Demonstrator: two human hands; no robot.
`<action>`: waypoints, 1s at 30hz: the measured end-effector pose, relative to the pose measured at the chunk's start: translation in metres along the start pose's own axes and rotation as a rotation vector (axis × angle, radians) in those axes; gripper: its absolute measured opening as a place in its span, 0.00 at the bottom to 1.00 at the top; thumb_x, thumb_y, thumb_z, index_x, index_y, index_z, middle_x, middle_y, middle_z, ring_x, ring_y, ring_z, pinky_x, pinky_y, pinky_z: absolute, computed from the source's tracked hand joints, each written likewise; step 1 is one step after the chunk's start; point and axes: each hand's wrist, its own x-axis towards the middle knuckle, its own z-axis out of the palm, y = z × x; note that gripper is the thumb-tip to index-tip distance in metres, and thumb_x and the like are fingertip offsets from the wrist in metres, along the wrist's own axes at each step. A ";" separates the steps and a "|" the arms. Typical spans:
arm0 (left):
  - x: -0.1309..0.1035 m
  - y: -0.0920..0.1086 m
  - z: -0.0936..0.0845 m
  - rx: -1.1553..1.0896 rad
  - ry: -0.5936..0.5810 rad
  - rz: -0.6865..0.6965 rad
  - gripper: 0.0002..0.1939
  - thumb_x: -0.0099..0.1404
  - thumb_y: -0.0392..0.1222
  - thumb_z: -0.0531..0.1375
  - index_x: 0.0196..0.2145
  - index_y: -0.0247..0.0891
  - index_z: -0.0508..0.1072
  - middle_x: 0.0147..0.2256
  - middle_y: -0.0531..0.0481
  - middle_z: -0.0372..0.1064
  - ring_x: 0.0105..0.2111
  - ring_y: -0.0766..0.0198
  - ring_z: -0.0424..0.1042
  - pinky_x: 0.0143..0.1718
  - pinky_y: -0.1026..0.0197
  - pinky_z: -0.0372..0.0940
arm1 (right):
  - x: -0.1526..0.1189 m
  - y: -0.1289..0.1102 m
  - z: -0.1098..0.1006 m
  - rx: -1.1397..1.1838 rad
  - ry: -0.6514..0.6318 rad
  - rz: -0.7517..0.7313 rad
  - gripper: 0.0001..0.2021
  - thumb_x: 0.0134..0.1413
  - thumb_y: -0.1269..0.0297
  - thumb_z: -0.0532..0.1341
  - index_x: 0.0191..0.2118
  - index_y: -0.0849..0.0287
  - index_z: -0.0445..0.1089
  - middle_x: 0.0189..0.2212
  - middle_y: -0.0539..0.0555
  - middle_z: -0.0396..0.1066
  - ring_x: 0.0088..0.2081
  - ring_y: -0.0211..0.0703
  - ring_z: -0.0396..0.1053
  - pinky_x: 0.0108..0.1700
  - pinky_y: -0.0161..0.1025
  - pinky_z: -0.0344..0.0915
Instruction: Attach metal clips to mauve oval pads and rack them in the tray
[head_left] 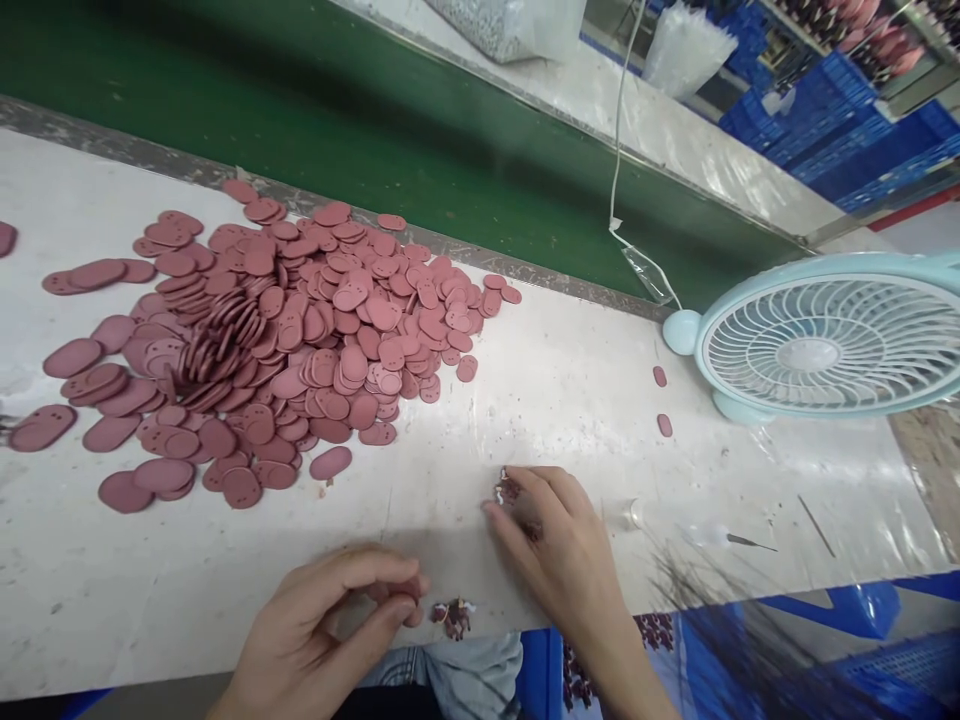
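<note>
My left hand is over the table's front edge, its thumb and fingertips pressed together; whatever lies between them is hidden. Just right of its fingertips lies a small dark brown and white figure. My right hand rests on the table with thumb and fingers curved around small dark brown and white pieces, partly covered by the fingers. A large pile of flat reddish-pink oval pieces, many with small holes, spreads over the left and middle of the white table.
A light blue fan stands at the right, its cable running up. Two small ovals lie left of it. A thin rod and a pointed tool lie at the right. Behind runs a green belt. Blue crates are stacked beyond.
</note>
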 end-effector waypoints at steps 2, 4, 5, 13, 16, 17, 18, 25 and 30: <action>0.001 0.000 0.000 0.010 0.004 0.010 0.16 0.67 0.34 0.63 0.48 0.55 0.75 0.36 0.55 0.81 0.31 0.64 0.82 0.37 0.67 0.78 | 0.004 0.000 0.002 0.040 0.036 0.004 0.12 0.68 0.62 0.61 0.52 0.60 0.74 0.46 0.61 0.76 0.46 0.54 0.74 0.48 0.51 0.73; 0.002 0.001 0.001 0.015 0.009 0.020 0.16 0.67 0.34 0.63 0.48 0.55 0.75 0.36 0.55 0.81 0.31 0.64 0.82 0.36 0.68 0.78 | 0.004 -0.001 -0.001 0.168 0.042 0.066 0.12 0.69 0.63 0.59 0.51 0.58 0.76 0.45 0.59 0.77 0.40 0.49 0.75 0.44 0.48 0.74; 0.003 0.001 0.001 0.012 0.013 0.031 0.16 0.67 0.34 0.64 0.48 0.55 0.75 0.35 0.55 0.81 0.30 0.64 0.82 0.35 0.68 0.78 | 0.002 -0.002 -0.004 0.283 0.018 0.128 0.11 0.69 0.62 0.59 0.51 0.56 0.77 0.43 0.57 0.78 0.36 0.45 0.75 0.39 0.44 0.74; 0.005 0.005 0.001 -0.029 0.020 -0.003 0.18 0.65 0.31 0.64 0.47 0.54 0.78 0.35 0.54 0.81 0.29 0.62 0.82 0.34 0.66 0.79 | -0.024 -0.006 -0.018 1.203 -0.163 0.543 0.11 0.66 0.56 0.65 0.46 0.55 0.81 0.32 0.53 0.76 0.20 0.29 0.58 0.20 0.30 0.58; 0.005 0.006 0.001 -0.034 0.023 -0.006 0.19 0.65 0.31 0.64 0.47 0.55 0.77 0.35 0.54 0.81 0.30 0.62 0.82 0.33 0.66 0.79 | -0.028 -0.009 -0.019 1.238 -0.161 0.556 0.09 0.65 0.57 0.66 0.47 0.53 0.81 0.33 0.53 0.76 0.21 0.30 0.60 0.20 0.29 0.58; 0.005 0.006 0.001 -0.037 0.013 -0.001 0.19 0.65 0.31 0.63 0.48 0.55 0.77 0.35 0.54 0.81 0.30 0.63 0.82 0.34 0.67 0.79 | -0.029 -0.010 -0.019 1.236 -0.162 0.556 0.09 0.65 0.58 0.67 0.47 0.52 0.81 0.33 0.53 0.76 0.22 0.31 0.61 0.21 0.29 0.58; 0.005 0.007 0.001 -0.040 0.001 0.002 0.19 0.66 0.31 0.63 0.48 0.55 0.77 0.36 0.54 0.81 0.30 0.63 0.82 0.34 0.67 0.78 | -0.030 -0.011 -0.020 1.226 -0.162 0.553 0.08 0.65 0.59 0.67 0.47 0.50 0.81 0.35 0.54 0.76 0.24 0.32 0.63 0.21 0.28 0.58; 0.007 0.010 0.002 -0.065 -0.007 0.013 0.17 0.68 0.32 0.62 0.48 0.55 0.76 0.37 0.55 0.80 0.31 0.67 0.81 0.35 0.70 0.77 | -0.031 -0.014 -0.028 1.158 -0.150 0.505 0.08 0.65 0.59 0.66 0.47 0.49 0.81 0.38 0.54 0.75 0.26 0.33 0.62 0.21 0.30 0.54; 0.007 0.011 0.001 -0.068 -0.012 0.013 0.18 0.67 0.31 0.62 0.48 0.55 0.76 0.37 0.55 0.80 0.31 0.65 0.81 0.35 0.69 0.78 | -0.029 -0.018 -0.027 1.013 -0.142 0.396 0.08 0.67 0.60 0.65 0.47 0.48 0.80 0.38 0.54 0.76 0.36 0.43 0.72 0.31 0.36 0.67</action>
